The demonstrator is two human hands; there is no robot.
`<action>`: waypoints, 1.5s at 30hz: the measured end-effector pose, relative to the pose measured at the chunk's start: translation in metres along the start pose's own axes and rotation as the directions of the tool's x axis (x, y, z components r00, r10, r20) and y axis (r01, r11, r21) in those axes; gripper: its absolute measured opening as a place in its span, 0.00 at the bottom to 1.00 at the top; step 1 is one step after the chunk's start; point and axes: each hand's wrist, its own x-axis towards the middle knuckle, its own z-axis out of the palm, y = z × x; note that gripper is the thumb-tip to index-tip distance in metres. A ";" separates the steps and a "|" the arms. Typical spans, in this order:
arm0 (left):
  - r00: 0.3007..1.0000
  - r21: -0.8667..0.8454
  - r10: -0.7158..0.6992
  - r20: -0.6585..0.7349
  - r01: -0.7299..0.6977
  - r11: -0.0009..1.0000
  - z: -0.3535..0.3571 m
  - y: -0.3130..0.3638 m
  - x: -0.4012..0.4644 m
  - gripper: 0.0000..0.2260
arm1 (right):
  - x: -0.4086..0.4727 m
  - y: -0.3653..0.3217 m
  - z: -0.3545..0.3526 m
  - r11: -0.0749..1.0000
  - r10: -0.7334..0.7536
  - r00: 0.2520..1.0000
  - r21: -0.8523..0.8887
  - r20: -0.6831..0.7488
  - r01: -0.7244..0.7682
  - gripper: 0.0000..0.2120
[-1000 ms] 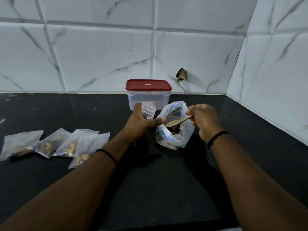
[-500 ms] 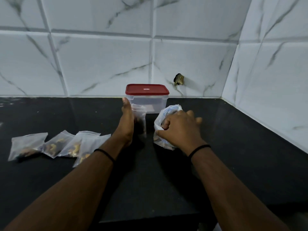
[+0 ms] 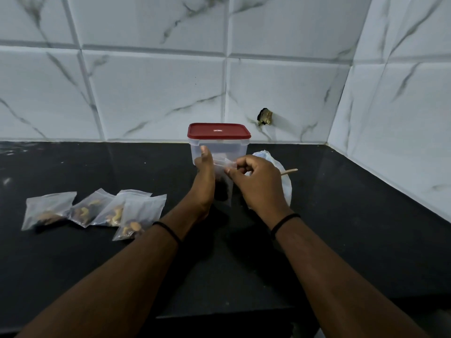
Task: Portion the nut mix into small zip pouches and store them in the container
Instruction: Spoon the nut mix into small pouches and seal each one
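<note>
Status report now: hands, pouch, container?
Left hand holds pouch upright; right hand pinches its top. Four filled pouches lie left. Container lidded.

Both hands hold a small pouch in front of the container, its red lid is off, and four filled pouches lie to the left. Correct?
Not quite: the head view shows the red lid on the container. Otherwise right: the left hand and right hand hold the small pouch, four filled pouches lying left.

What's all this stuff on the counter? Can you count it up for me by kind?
Filled zip pouches lying on the counter: 4
Zip pouch held in both hands: 1
Red-lidded container: 1
Big bag of nut mix: 1
Wooden spoon: 1
Total: 8
</note>
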 end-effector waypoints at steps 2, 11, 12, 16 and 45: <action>0.999 -0.025 0.006 -0.044 -0.007 1.000 0.000 0.001 0.001 0.40 | 0.002 0.003 -0.001 1.000 0.018 0.999 0.026 -0.043 -0.017 0.03; 0.966 0.029 0.142 -0.215 -0.139 0.990 -0.010 -0.001 0.007 0.04 | 0.010 0.008 -0.010 0.964 0.160 0.985 0.224 -0.059 -0.143 0.06; 0.965 0.016 0.146 -0.218 -0.146 0.989 -0.010 0.000 0.006 0.03 | 0.009 0.008 -0.011 0.961 0.166 0.985 0.235 -0.056 -0.148 0.06; 0.962 -0.034 0.113 -0.247 -0.125 0.992 -0.011 0.002 0.004 0.04 | 0.010 0.009 -0.010 0.951 0.187 0.981 0.260 -0.053 -0.167 0.05; 0.956 -0.070 0.015 -0.293 -0.037 0.997 -0.012 -0.001 0.005 0.05 | 0.015 0.019 -0.010 0.977 0.079 0.994 0.192 0.077 -0.092 0.06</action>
